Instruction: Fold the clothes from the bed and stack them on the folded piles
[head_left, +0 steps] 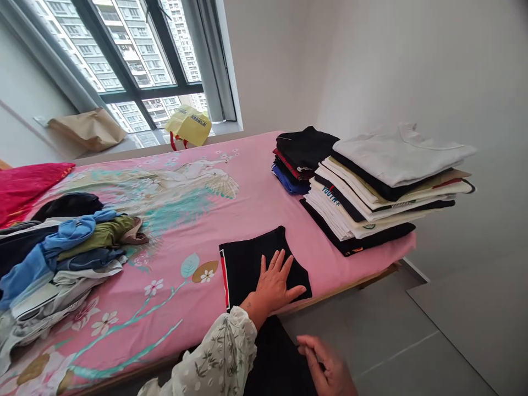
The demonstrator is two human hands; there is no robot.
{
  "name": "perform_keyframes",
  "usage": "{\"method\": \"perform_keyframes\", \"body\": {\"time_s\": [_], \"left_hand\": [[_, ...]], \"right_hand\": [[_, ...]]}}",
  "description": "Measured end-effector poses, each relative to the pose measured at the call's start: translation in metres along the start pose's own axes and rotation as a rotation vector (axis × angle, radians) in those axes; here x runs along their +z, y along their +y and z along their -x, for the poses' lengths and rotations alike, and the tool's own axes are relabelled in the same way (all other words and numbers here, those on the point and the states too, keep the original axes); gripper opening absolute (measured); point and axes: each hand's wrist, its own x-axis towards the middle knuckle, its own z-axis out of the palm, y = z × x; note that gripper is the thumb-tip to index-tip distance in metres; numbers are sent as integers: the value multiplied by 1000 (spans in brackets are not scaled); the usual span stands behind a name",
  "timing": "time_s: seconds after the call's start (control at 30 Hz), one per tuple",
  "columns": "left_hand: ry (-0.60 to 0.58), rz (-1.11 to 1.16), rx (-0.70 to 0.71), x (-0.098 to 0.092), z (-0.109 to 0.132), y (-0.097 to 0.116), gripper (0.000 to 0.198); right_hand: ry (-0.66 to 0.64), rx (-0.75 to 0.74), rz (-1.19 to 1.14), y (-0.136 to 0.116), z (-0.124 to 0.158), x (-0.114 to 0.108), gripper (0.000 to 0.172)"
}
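Observation:
My left hand (275,283) lies flat with its fingers spread on a folded black garment (243,264) that has a red and white stripe along its left edge. This garment rests on the pink bed sheet (264,203) at the near edge of the bed. Low in the view, my right hand (325,366) hangs just off the bed edge, its fingers curled and pressed together. Black cloth (276,357) is next to it, below the bed edge; whether the fingers pinch any of it cannot be made out.
A tall stack of folded shirts (371,192) stands on the right of the bed, beside a smaller dark pile (303,159). Loose clothes (82,247) lie heaped at the left near a red cloth (28,190). A yellow bag (190,125) and a brown paper bag (93,129) are by the window.

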Motion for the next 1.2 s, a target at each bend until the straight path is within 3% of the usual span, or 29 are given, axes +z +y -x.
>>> {"method": "perform_keyframes", "body": {"time_s": [0.13,0.27,0.4,0.57,0.67,0.77,0.87,0.97,1.03,1.13,1.2], "left_hand": [[50,-61,-85,-32,12,-30,54],[43,-165,-118,-56,23,-80,47],[-41,-214,-118,-63,30,-123,48],[-111,-185,-106,-55,43,-154,54],[-103,-128,-127,-52,48,-165,58],[-145,-31,-160,-54,49,-169,57],[-151,51,-246,-57,49,-164,58],[-95,24,-211,-55,50,-158,63],[-21,178,-250,-54,50,-156,65],[211,563,-523,-55,48,-161,60],[312,701,-679,-57,53,-164,55]], "right_hand": [[51,12,10,-23,-28,-8,22],[-21,-133,40,-67,-67,2,27],[-159,-281,189,-95,-111,49,40],[-341,-172,427,-71,-130,117,56],[-451,-170,513,-57,-125,128,59],[-475,-180,535,-59,-119,122,62],[-495,-255,523,-64,-112,119,74],[-506,-295,550,-63,-103,125,83],[-496,-299,576,-59,-100,130,81],[-474,-318,588,-54,-96,131,75],[-453,-331,573,-54,-95,130,71]]}}
